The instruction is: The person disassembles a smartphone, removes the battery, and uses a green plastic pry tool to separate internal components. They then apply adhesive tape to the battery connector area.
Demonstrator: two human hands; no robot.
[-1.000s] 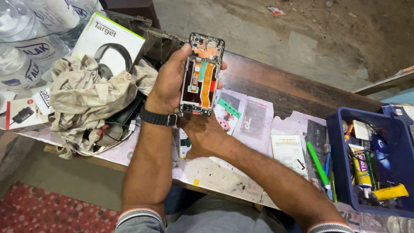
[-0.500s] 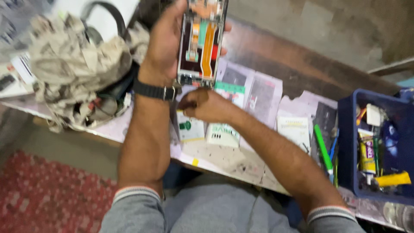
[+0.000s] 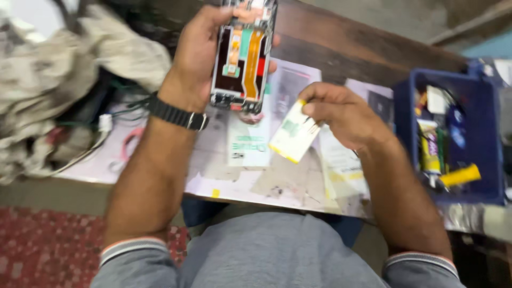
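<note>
Dark worn wood runs along the far edge of the tabletop (image 3: 341, 45), and most of its near part is covered by stained paper sheets (image 3: 250, 181); below its front edge a patch of red patterned floor (image 3: 48, 242) shows at the lower left. On the far left a crumpled pale cloth (image 3: 48, 90) lies heaped over a tangle of dark cables and a white wire (image 3: 101, 128). Next comes the left hand (image 3: 200, 56), a black watch (image 3: 176, 113) on its wrist, raised above the paper; its grip is clamped around the edges of an opened phone (image 3: 242, 56), held upright with the inside facing the camera, so an orange ribbon cable and a small green part show within the frame. Just right of it and lower, the right hand (image 3: 341, 114) has its fingers pinched together on one corner of a small white card with a yellow edge (image 3: 294, 137), which hangs tilted above the paper, near the phone's lower end but apart from it. Flat on the sheets under the card lies a white slip with green print (image 3: 248, 144). On the far right a blue plastic bin (image 3: 493, 160) stands on the tabletop, holding a yellow tube (image 3: 460, 175) and other blurred tools and packets. Grey cloth on the person's lap (image 3: 266, 250) fills the bottom centre.
</note>
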